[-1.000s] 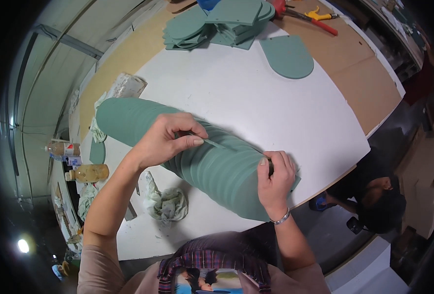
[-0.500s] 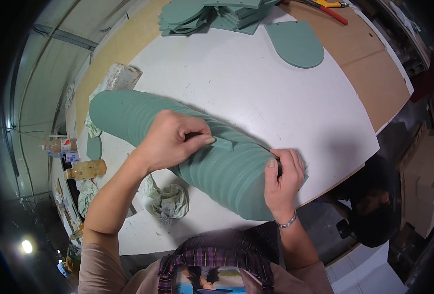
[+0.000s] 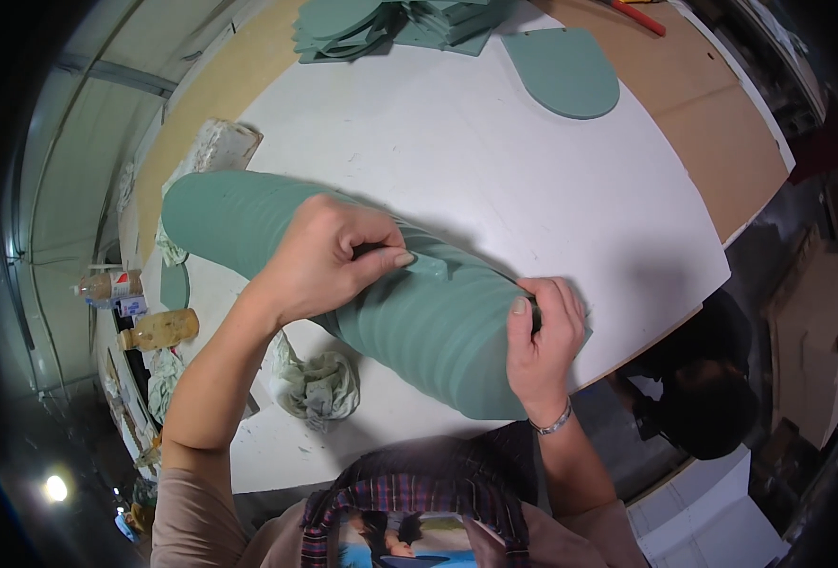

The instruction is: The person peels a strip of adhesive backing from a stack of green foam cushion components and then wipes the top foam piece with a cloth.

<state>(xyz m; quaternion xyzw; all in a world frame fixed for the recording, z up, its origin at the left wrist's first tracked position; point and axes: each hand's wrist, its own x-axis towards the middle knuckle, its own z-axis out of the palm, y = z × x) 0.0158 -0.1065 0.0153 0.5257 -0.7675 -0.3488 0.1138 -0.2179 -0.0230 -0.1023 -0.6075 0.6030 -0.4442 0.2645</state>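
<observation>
A long row of thin green round-ended panels lies fanned across the white table in front of me, running from far left to near right. Over its middle, my left hand is closed, thumb and fingers pinching a small pale green strip against the panel edges; what the strip is made of I cannot tell. At the row's near right end, my right hand is closed around the edge of the end panels, thumb on top and fingers over the far side.
A crumpled pale rag lies left of the row. Beyond it are a yellowish bottle and a clear bottle. A loose green panel and a panel pile occupy the far side, near a red-handled tool. Another person bends at right.
The view has shifted slightly, so the table's things sit a little higher and further left. Both hands keep their places on the row, the left still pinching the strip.
</observation>
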